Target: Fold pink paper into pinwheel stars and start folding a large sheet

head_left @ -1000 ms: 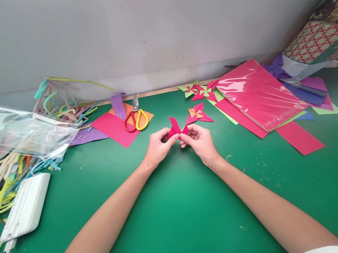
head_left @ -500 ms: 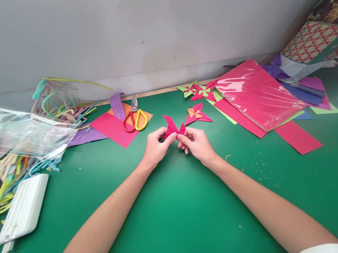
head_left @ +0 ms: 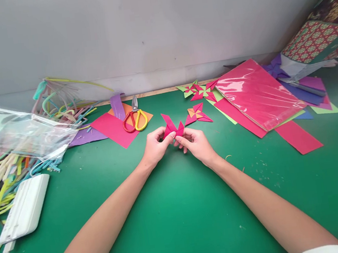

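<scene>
Between my hands is a folded piece of red paper with two pointed flaps sticking up. My left hand pinches its left side, thumb in front. On the right, my right hand pinches its lower right part between thumb and fingers, which hide the bottom edge. Just beyond the right hand lies a finished-looking red and orange paper star. Red and green paper stars lie farther back. Scissors with one red and one yellow handle rest on orange paper to the left.
Red paper lies left of the scissors. Many pipe cleaners, a clear plastic bag and a white power bank crowd the left. A wrapped red paper pack and a red strip lie right. A wall stands behind.
Both hands stay in their pinch and the folded red paper has shifted very slightly left. The things on the table look the same.
</scene>
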A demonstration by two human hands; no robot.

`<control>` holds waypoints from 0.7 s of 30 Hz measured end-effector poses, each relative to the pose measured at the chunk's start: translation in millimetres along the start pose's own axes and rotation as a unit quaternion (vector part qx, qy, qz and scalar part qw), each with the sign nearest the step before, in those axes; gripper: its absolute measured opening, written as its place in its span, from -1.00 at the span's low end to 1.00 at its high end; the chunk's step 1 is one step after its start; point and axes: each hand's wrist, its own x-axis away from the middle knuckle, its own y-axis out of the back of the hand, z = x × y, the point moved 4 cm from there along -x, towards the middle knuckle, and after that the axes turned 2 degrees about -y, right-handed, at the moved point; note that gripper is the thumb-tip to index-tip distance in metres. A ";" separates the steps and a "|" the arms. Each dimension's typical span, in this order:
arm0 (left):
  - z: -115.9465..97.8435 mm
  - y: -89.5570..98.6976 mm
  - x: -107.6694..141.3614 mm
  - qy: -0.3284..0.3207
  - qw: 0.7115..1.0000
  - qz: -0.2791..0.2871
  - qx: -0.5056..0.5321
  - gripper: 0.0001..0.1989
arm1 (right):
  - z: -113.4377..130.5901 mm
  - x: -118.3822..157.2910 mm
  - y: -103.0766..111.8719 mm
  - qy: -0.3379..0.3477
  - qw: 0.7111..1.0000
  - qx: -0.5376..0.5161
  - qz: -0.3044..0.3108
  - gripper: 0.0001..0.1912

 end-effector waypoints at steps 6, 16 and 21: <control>-1.2 -2.7 0.5 0.004 1.000 0.018 -0.023 -0.70 | -0.2 2.4 3.6 -0.007 0.999 -0.018 -0.042 -0.62; -4.6 -4.0 -0.9 0.004 0.995 0.044 -0.094 -0.67 | -4.7 1.1 5.9 -0.016 0.997 -0.026 -0.066 -0.61; 0.4 -1.6 -3.2 0.019 0.997 0.053 -0.054 -0.71 | -2.5 0.2 7.4 -0.023 0.996 -0.048 -0.073 -0.61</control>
